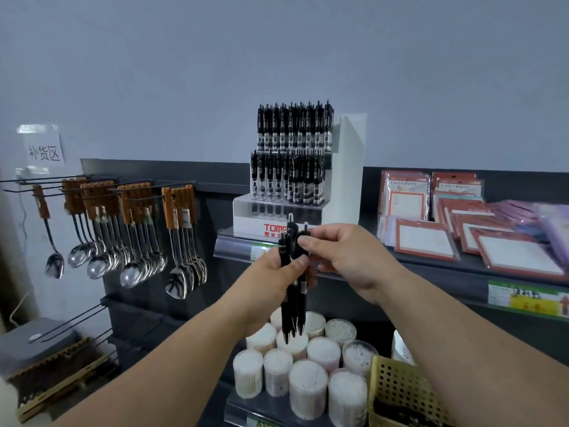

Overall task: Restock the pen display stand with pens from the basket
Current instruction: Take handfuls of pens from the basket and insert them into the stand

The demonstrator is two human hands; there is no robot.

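While the left-hand grip (274, 275) clamps the pen bundle (290, 312) mid-barrel, the right-hand grip (345, 257) pinches one pen (305, 231) near its top; pens judged light, stiff, slippery.

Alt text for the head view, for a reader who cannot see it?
The left hand grips a bunch of black pens while the right hand pinches the top of one, before a tiered pen display stand whose front row looks empty. A yellow perforated basket sits at lower right.

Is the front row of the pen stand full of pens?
No, the lowest front step of the pen display stand shows only bare holes, while the two steps behind hold pens.
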